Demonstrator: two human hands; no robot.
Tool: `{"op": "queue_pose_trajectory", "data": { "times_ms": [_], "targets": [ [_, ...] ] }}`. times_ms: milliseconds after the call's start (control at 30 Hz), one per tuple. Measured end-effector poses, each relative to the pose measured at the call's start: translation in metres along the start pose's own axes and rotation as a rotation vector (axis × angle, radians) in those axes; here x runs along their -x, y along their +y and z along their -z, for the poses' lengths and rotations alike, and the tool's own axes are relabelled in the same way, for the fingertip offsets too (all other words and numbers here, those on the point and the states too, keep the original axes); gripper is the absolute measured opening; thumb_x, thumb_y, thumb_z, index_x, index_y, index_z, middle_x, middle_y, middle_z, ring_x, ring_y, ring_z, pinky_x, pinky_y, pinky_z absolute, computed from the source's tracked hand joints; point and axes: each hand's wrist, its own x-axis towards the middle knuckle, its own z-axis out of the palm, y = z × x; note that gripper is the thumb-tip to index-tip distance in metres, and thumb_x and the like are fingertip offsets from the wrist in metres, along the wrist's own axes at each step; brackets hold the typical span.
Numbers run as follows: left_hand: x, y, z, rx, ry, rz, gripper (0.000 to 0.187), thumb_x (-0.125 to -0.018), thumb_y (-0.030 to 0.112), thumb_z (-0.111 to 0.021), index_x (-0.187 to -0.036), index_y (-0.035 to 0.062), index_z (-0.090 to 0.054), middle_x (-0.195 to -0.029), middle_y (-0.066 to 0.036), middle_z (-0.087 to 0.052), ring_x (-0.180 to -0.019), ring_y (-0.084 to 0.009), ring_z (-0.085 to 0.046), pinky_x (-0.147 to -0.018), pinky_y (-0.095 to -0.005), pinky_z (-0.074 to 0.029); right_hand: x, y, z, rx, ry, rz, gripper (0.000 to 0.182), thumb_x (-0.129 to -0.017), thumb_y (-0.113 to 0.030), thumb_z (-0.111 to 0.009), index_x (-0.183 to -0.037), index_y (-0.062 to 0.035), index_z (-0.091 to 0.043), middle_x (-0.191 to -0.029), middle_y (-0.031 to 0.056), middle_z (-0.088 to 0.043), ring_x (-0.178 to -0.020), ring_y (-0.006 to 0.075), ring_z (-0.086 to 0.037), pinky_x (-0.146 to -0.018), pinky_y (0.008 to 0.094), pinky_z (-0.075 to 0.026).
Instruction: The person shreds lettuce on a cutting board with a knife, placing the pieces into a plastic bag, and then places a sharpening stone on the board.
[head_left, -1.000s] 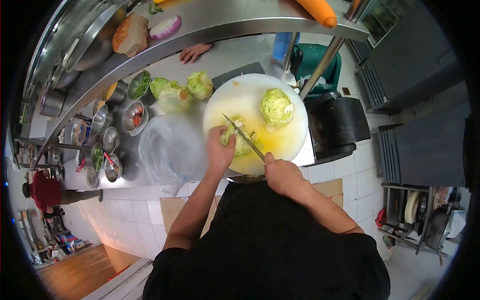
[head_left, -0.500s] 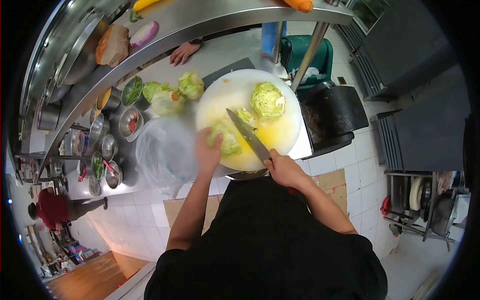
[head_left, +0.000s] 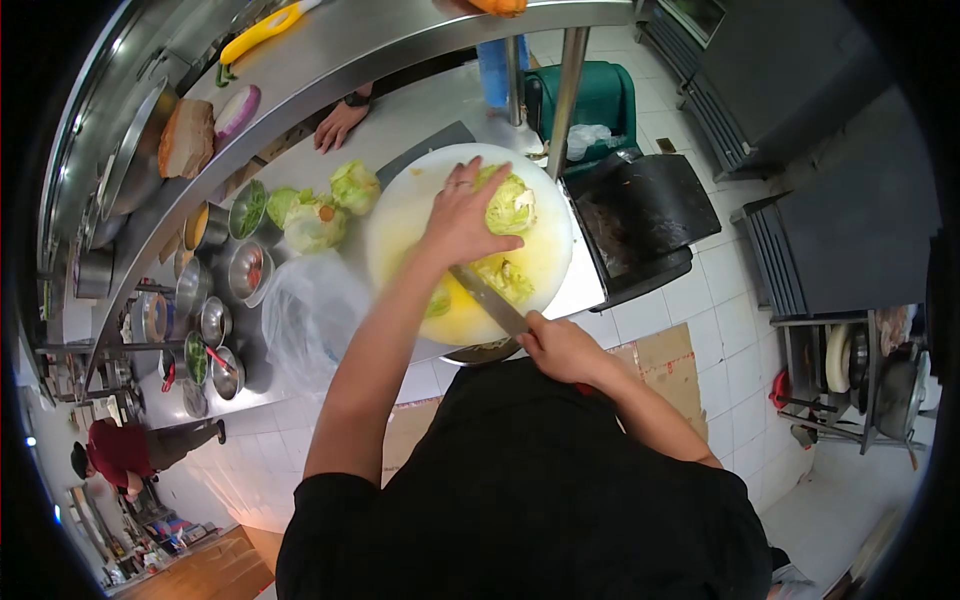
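Lettuce head sits on round cutting board, left hand spread over its edge, right hand wrapped round knife handle; looks mid-cutting, next move likely needs fingers clear of blade.

No text or label can be read anywhere.

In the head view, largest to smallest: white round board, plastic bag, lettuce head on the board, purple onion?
1. White round board
2. Plastic bag
3. Lettuce head on the board, partly hidden by the left hand
4. Purple onion
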Motion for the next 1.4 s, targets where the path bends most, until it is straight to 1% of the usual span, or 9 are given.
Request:
{"op": "queue_pose_trajectory", "data": {
  "times_ms": [100, 300, 400, 567, 833, 933, 1033, 1233, 1400],
  "targets": [
    [-0.035, -0.004, -0.022, -0.266, -0.243, 0.016, 0.096, -0.068, 0.046, -0.088, -0.153, 0.0205, -0.051, -0.157, -0.025, -0.043, -0.145, -0.0419, -0.043, -0.112, -0.0499, -0.046, -0.018, 0.007, -0.009, 0.013, -0.011, 0.047, 0.034, -0.105, -0.028, -0.053, -0.112, 0.0052, -0.058, -0.091, 0.0343, -0.069, -0.091, 0.0528, -0.068, -0.085, 0.0590, -0.052],
    [-0.072, -0.065, -0.012, 0.264, -0.158, 0.611, 0.088, -0.067, 0.053, -0.086, -0.142, 0.0135, -0.062, -0.143, -0.022, -0.060, -0.131, -0.0324, -0.060, -0.109, -0.0400, -0.049, -0.020, 0.027, 0.011, -0.164, 0.018, -0.142, 0.036, -0.106, -0.030, -0.050, -0.113, 0.0040, -0.059, -0.085, 0.0301, -0.071, -0.077, 0.0458, -0.071, -0.077, 0.0547, -0.056],
    [-0.063, -0.060, 0.020, 0.260, -0.033, 0.662, 0.085, -0.072, 0.052, -0.084, -0.140, 0.0055, -0.063, -0.136, -0.024, -0.064, -0.124, -0.0331, -0.065, -0.103, -0.0417, -0.052, -0.006, 0.053, 0.036, -0.304, 0.035, -0.183, 0.030, -0.107, -0.029, -0.051, -0.110, 0.0000, -0.058, -0.073, 0.0194, -0.068, -0.049, 0.0262, -0.066, -0.052, 0.0422, -0.055],
    [-0.019, -0.077, 0.015, -0.174, 0.027, 0.466, 0.087, -0.076, 0.055, -0.083, -0.144, 0.0069, -0.060, -0.144, -0.029, -0.057, -0.128, -0.0392, -0.061, -0.105, -0.0446, -0.050, 0.027, 0.102, 0.090, -0.278, 0.200, -0.222, 0.029, -0.105, -0.028, -0.056, -0.100, 0.0006, -0.057, -0.068, 0.0153, -0.064, -0.050, 0.0232, -0.063, -0.052, 0.0407, -0.052],
    [0.071, -0.093, 0.030, -0.078, 0.389, 0.527, 0.088, -0.090, 0.055, -0.073, -0.154, 0.0002, -0.047, -0.151, -0.031, -0.050, -0.142, -0.0421, -0.048, -0.115, -0.0505, -0.040, 0.053, 0.053, 0.084, 0.032, 0.288, -0.048, 0.026, -0.103, -0.029, -0.059, -0.102, -0.0027, -0.059, -0.078, 0.0280, -0.067, -0.080, 0.0505, -0.067, -0.072, 0.0574, -0.050],
    [0.120, -0.097, 0.049, 0.384, 0.167, 0.934, 0.074, -0.092, 0.048, -0.075, -0.144, -0.0027, -0.058, -0.139, -0.027, -0.063, -0.129, -0.0366, -0.060, -0.109, -0.0441, -0.046, 0.043, 0.030, 0.056, 0.038, 0.039, -0.032, 0.029, -0.103, -0.031, -0.058, -0.108, -0.0029, -0.059, -0.087, 0.0303, -0.068, -0.088, 0.0514, -0.067, -0.078, 0.0588, -0.051],
    [0.149, -0.084, 0.048, 0.514, -0.053, 0.927, 0.076, -0.091, 0.043, -0.079, -0.144, -0.0057, -0.056, -0.120, -0.013, -0.071, -0.112, -0.0215, -0.065, -0.097, -0.0360, -0.051, 0.038, 0.028, 0.052, 0.027, -0.075, -0.065, 0.032, -0.103, -0.033, -0.058, -0.107, -0.0015, -0.060, -0.089, 0.0297, -0.069, -0.089, 0.0500, -0.067, -0.079, 0.0566, -0.052],
    [0.152, -0.085, -0.004, 0.374, 0.199, 0.685, 0.067, -0.082, 0.021, -0.090, -0.136, -0.0042, -0.059, -0.112, -0.012, -0.070, -0.100, -0.0177, -0.066, -0.088, -0.0332, -0.053, 0.034, 0.031, 0.073, -0.051, 0.199, -0.286, 0.029, -0.105, -0.026, -0.057, -0.100, 0.0030, -0.059, -0.081, 0.0287, -0.068, -0.079, 0.0491, -0.067, -0.071, 0.0552, -0.051],
    [0.131, -0.022, -0.004, 0.207, 0.384, 0.562, 0.052, -0.078, 0.015, -0.088, -0.122, 0.0036, -0.064, -0.120, -0.017, -0.068, -0.103, -0.0369, -0.067, -0.093, -0.0440, -0.055, 0.028, 0.035, 0.060, 0.044, 0.332, -0.063, 0.027, -0.105, -0.025, -0.059, -0.097, 0.0018, -0.057, -0.074, 0.0274, -0.066, -0.073, 0.0500, -0.065, -0.067, 0.0543, -0.050]
  ]
}}
